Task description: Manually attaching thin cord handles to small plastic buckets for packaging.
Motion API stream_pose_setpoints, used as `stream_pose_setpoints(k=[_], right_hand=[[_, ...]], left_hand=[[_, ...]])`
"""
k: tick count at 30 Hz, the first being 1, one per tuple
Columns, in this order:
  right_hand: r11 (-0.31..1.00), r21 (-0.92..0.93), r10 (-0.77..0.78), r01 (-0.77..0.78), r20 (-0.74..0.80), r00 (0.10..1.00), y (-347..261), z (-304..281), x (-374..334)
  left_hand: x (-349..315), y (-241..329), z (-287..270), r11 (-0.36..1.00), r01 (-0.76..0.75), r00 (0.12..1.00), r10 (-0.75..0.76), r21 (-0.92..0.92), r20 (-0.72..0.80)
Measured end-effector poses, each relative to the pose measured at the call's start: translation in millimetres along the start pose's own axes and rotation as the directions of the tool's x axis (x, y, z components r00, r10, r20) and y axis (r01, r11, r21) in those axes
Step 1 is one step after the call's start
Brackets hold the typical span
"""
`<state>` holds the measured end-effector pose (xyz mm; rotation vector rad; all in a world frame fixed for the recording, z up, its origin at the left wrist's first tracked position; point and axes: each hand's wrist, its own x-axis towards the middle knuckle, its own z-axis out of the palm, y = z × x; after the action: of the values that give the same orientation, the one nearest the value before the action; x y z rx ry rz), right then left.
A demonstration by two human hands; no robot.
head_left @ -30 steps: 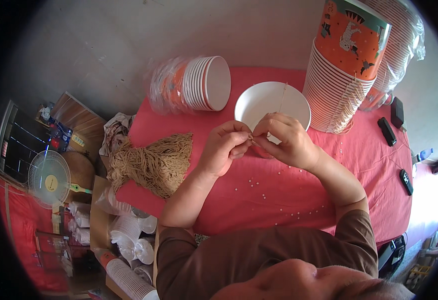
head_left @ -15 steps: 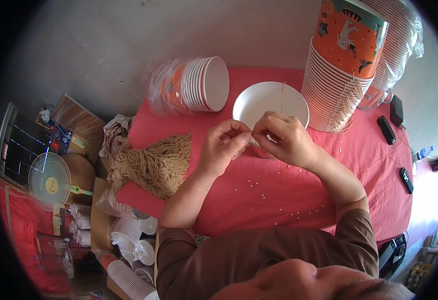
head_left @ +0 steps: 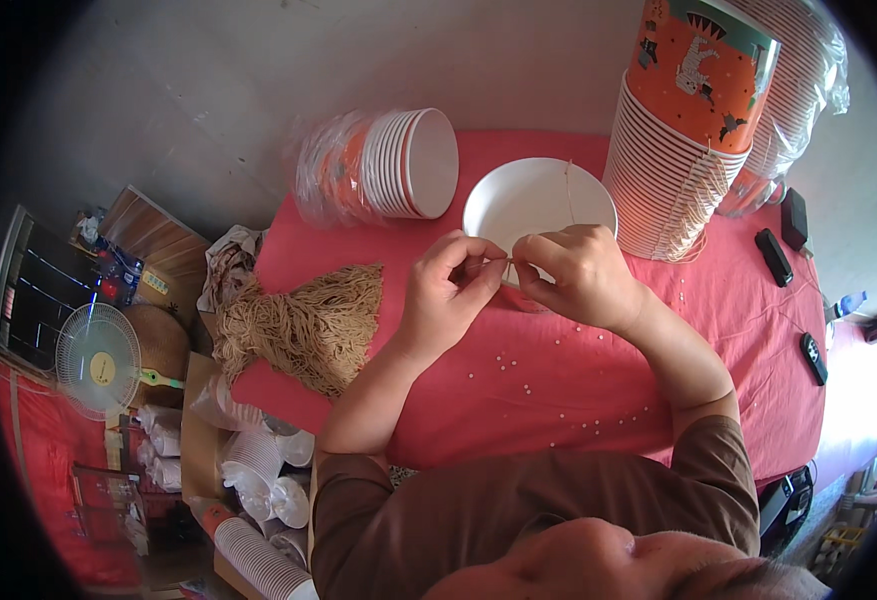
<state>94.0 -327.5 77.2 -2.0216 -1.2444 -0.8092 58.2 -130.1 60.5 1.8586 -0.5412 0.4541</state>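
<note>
A white-lined paper bucket [head_left: 494,196] stands on the table with its open top facing me. A thin tan string [head_left: 568,188] hangs from its far rim down the inside. Over the bucket's near rim, my left hand [head_left: 446,292] and my right hand [head_left: 583,278] meet, each pinching a thin piece of string between thumb and fingertips. Fingers hide most of that piece. To the left of my left forearm lies a large bundle of tan strings [head_left: 308,330]. Several small white beads [head_left: 526,390] are scattered on the cloth between my forearms.
The table wears a red cloth [head_left: 448,420]. At the right rises a tall stack of buckets [head_left: 658,180] with strings along its side. A plastic-wrapped bucket stack [head_left: 383,165] lies at the back left. Black devices [head_left: 773,257] lie along the right edge; a fan [head_left: 98,358] stands left.
Both hands stay together over the near rim, the fingertips slightly further apart, with a bit of string showing between them. The rest of the scene looks the same.
</note>
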Motion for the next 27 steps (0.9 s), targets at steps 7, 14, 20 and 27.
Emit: stream_pose_setpoints(k=[7,14,20,27], right_hand=[[0.995,-0.096,0.035,-0.026,0.095,0.995,3.7,-5.9,-0.2],[0.998,-0.065,0.000,0.011,0.165,0.986,7.1,-13.5,0.9],[0.980,-0.188,-0.035,0.067,0.168,0.985,11.3,-18.2,0.1],[0.959,-0.224,-0.134,0.174,0.181,0.974,-1.5,-26.5,4.3]], left_hand=[[1.6,2.2,0.0,0.977,-0.145,0.988,0.150,0.154,-0.025],[4.4,4.6,-1.5,0.953,-0.209,0.976,0.218,0.219,-0.017],[5.7,7.6,-13.9,0.991,-0.049,0.997,0.041,0.127,0.062],[6.3,10.7,-13.4,0.998,-0.063,0.994,0.064,-0.009,0.086]])
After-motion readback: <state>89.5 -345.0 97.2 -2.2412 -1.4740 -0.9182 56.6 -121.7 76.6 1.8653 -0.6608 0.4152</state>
